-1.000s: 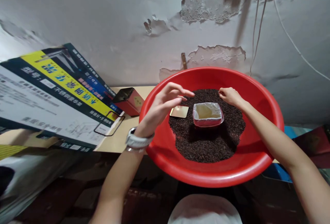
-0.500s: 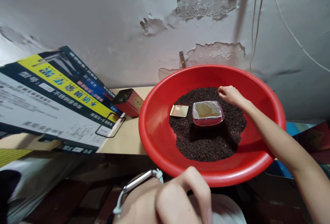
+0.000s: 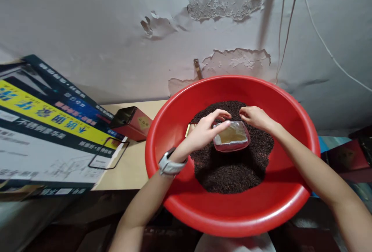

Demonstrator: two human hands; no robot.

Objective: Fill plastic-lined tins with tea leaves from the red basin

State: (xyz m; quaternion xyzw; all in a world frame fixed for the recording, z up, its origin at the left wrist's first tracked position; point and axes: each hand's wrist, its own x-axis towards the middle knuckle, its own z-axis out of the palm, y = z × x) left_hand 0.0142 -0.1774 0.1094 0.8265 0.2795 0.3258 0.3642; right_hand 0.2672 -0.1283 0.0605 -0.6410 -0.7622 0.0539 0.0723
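Observation:
A large red basin (image 3: 232, 223) holds dark, dry, loose leaf-like bits (image 3: 229, 180). On them stands a small red tin (image 3: 232, 148) with clear plastic lining its opening; its inside looks tan. My left hand (image 3: 207, 126), with a watch on the wrist, reaches over the tin's left edge, thumb and fingers apart. Just past the tin's far right corner is my right hand (image 3: 255, 117), its fingertips drawn together; whether anything is in them is hidden. A gold lid (image 3: 190, 129) lies left of the tin, partly covered by my left hand and forearm.
Left of the basin, a closed red tin (image 3: 135, 123) and a large printed cardboard box (image 3: 55, 128) are on a pale tabletop (image 3: 130, 170). Another red tin (image 3: 347, 155) is at the right. Behind rises a peeling wall (image 3: 116, 31) with hanging cables (image 3: 316, 27).
My left hand has moved from in front of the basin to the lined tin, and its fingers have spread. My right hand stays near the tin's far right side. The view has shifted slightly.

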